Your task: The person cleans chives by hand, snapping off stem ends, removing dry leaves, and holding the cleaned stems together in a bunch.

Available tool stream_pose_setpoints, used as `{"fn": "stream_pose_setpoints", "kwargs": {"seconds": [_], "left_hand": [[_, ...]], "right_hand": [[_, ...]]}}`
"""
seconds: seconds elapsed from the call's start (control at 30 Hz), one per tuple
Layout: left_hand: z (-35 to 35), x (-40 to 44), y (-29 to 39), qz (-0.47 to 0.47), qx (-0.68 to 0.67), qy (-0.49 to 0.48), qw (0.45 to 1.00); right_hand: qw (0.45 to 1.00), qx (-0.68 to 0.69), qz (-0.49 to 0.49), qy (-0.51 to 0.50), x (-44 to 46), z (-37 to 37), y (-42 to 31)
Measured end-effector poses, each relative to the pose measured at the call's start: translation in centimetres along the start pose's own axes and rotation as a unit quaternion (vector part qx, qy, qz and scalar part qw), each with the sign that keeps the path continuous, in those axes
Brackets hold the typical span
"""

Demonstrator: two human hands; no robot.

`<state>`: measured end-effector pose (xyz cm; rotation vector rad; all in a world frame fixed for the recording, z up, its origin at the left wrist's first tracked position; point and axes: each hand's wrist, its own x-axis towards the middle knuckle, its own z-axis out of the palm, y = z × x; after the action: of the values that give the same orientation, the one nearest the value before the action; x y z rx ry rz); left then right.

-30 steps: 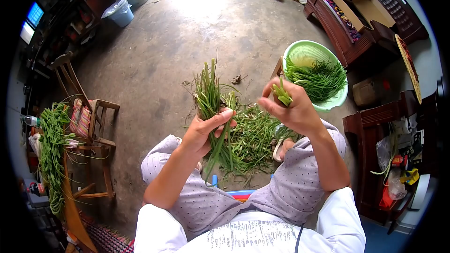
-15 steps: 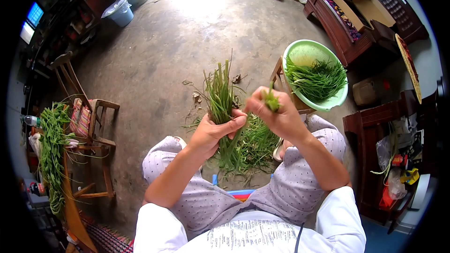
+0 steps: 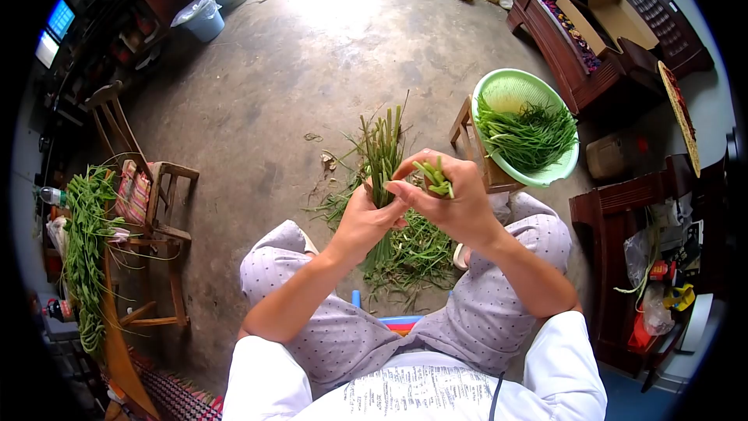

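Observation:
My left hand (image 3: 365,222) is closed round an upright bunch of long green stems (image 3: 382,140), whose lower leaves hang beneath it. Against its fingertips rest the thumb and forefinger of my right hand (image 3: 456,199), while the other fingers are wrapped round a small bundle of short green stems (image 3: 435,178). Whether the right fingertips pinch a stem of the bunch is too small to tell. Below both hands, a loose pile of greens (image 3: 421,253) lies on the floor between the feet. A light green basket (image 3: 506,82) holds more greens at the right.
The basket sits on a wooden stool (image 3: 467,129). At the left are a wooden chair (image 3: 160,195) and a heap of leafy greens (image 3: 89,249). A blue bin (image 3: 204,22) stands at the back left. Dark wooden furniture (image 3: 600,226) lines the right side.
My left hand has moved right with its bunch. My right hand has moved left from beside the basket, still holding its small bundle, and its fingertips have come to the left hand.

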<state>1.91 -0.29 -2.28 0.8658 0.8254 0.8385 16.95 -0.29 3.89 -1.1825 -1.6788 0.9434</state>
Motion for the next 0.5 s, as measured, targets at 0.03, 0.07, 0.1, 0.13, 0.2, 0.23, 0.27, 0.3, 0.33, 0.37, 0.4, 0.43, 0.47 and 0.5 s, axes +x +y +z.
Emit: {"fn": "stream_pose_setpoints", "kwargs": {"seconds": [0.03,0.07,0.1,0.13,0.2,0.23,0.27,0.3,0.33,0.37,0.4,0.43,0.47,0.5], "left_hand": [[0.0,0.1,-0.2,0.002,-0.007,-0.006,1.0],[-0.2,0.3,-0.7,0.002,-0.007,-0.006,1.0],[-0.2,0.5,-1.1,0.037,0.005,-0.017,0.999],[-0.3,0.7,-1.3,0.072,0.016,-0.027,0.997],[0.1,0.7,-1.4,0.095,0.023,-0.014,0.995],[0.3,0.6,-1.2,0.118,0.029,-0.001,0.993],[0.3,0.5,-0.9,0.118,0.029,-0.001,0.993],[0.1,0.4,-0.3,0.1,0.025,-0.022,0.994],[0.2,0.3,0.2,0.083,0.021,-0.042,0.995],[0.4,0.0,0.8,0.083,0.021,-0.042,0.995],[0.8,-0.3,1.6,0.027,-0.048,0.011,0.998],[1.0,-0.4,2.1,-0.029,-0.116,0.065,0.991],[0.5,-0.2,2.1,-0.064,-0.125,0.08,0.987],[0.3,-0.1,2.1,-0.063,-0.126,0.079,0.987]], "right_hand": [[1.0,-0.009,-0.002,0.005,0.0,0.2,0.0],[0.999,-0.037,0.006,-0.004,0.0,0.3,-0.1],[0.999,-0.036,0.006,-0.003,0.1,0.3,0.0],[0.999,-0.045,0.003,0.004,0.1,0.4,0.4],[0.998,-0.054,-0.001,0.011,0.2,0.5,1.2],[0.999,-0.052,0.002,0.015,0.3,0.5,1.7],[0.999,-0.05,0.005,0.019,0.3,0.3,2.0],[0.999,-0.051,0.005,0.019,0.4,0.0,1.7],[0.999,-0.01,0.053,0.005,0.6,-0.4,1.1],[0.994,0.031,0.102,-0.01,0.7,-0.6,0.9],[0.992,0.089,0.092,0.002,0.7,-0.6,1.3],[0.992,0.089,0.092,0.002,0.8,-0.7,1.6],[0.989,0.114,0.097,-0.007,0.9,-1.0,1.8],[0.985,0.139,0.102,-0.016,1.0,-1.2,2.1]]}}
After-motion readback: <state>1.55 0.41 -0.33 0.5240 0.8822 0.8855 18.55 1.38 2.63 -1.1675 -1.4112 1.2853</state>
